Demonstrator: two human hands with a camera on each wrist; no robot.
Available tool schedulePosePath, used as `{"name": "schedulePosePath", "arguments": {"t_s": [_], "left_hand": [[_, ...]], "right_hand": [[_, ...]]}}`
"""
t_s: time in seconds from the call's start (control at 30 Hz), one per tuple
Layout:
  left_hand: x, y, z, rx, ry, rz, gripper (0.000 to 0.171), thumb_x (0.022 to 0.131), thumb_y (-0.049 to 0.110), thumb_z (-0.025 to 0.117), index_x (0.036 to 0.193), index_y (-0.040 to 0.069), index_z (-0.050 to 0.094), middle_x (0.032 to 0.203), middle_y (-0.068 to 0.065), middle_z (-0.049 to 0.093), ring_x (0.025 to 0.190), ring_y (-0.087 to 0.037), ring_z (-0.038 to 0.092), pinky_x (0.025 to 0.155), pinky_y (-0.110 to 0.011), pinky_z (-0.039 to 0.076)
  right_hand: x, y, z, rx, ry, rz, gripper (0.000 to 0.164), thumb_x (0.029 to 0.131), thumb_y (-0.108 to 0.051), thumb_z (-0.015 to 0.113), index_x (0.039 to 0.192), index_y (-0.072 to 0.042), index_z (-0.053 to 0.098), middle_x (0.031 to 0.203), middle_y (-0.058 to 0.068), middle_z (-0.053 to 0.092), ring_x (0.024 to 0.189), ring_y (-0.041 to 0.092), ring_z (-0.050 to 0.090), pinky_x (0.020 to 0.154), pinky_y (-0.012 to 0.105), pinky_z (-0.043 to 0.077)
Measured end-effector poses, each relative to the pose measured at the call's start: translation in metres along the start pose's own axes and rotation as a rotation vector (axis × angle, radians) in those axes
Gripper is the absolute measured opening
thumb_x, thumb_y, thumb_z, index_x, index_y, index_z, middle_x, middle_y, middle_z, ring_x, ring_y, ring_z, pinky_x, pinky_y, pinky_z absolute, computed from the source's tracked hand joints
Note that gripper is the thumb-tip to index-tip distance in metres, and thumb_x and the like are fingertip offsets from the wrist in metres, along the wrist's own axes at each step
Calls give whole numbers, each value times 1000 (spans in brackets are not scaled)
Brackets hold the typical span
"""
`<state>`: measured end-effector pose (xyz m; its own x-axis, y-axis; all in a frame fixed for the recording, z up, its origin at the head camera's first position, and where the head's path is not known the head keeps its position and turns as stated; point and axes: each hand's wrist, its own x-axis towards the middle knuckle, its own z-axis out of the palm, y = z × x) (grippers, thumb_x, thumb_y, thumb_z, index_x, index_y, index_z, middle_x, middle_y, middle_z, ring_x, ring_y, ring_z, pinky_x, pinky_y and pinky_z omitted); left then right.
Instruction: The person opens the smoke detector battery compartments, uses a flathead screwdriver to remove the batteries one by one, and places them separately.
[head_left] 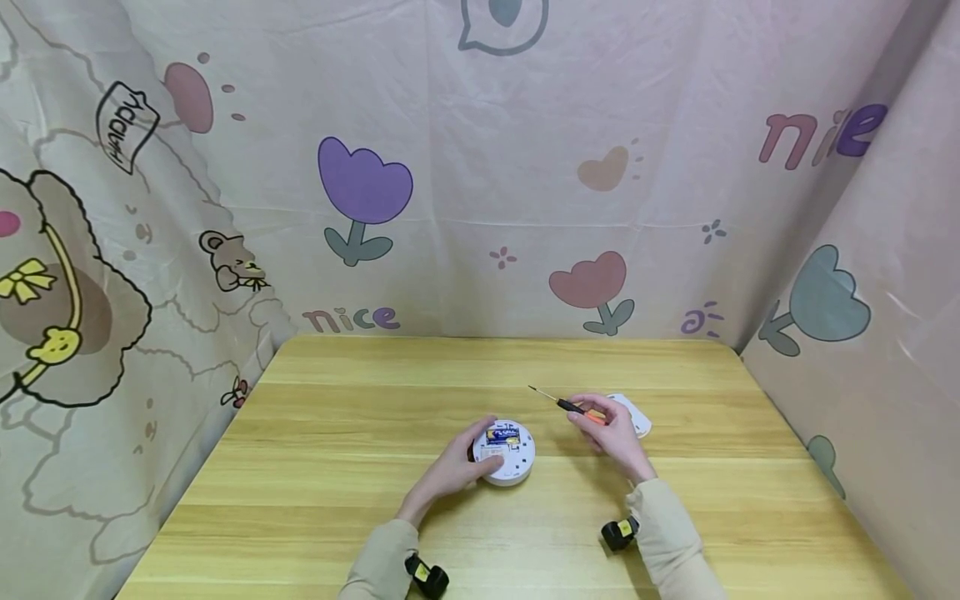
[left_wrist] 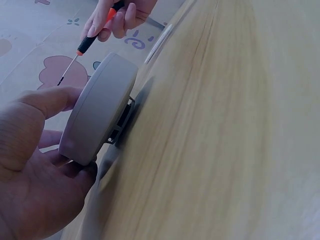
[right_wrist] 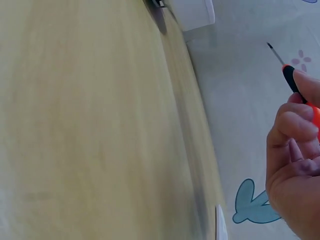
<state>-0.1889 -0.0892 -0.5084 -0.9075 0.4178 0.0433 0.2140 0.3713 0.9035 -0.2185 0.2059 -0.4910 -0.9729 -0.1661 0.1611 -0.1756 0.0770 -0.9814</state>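
My left hand holds a round white device at its left side, with the thumb over the top face and the fingers around the edge. A blue battery sits in that face, above a small printed label. Seen from the left wrist, the device has a thin dark bracket on its underside, close over the table. My right hand grips a small screwdriver by its black and orange handle. Its thin shaft points up and left, apart from the device.
A white plate-like cover with rounded corners lies on the wooden table, just beyond my right hand and partly hidden by it. Printed cloth hangs behind the table and along both sides. Each wrist wears a black camera.
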Motion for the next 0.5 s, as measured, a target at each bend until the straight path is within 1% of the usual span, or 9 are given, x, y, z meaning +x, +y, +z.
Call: {"name": "schedulePosePath", "arguments": {"t_s": [0.23,0.37,0.5], "left_hand": [[0,0,0,3,2,0,72,94,23,70,154,4,37,160,-24,36,149,-46,30,124,-65,22],[1,0,0,0,0,0,72,94,23,70,154,3,37,160,-25,36,149,-47,30,124,-64,21],[1,0,0,-6,-4,-1,72,94,23,70,154,2,36,160,-25,35,149,-47,29,124,-64,20]], "right_hand": [[-1,-4,-3,-38,-52,-26,31,94,-10,69,119,8,63,77,-8,61,49,3,48,41,20,45],[0,-7,-2,-88,-33,-34,29,94,-12,70,116,6,66,76,0,64,50,4,51,43,24,49],[0,-13,0,-149,5,17,31,92,-14,73,116,6,69,83,6,70,51,6,53,47,23,50]]}}
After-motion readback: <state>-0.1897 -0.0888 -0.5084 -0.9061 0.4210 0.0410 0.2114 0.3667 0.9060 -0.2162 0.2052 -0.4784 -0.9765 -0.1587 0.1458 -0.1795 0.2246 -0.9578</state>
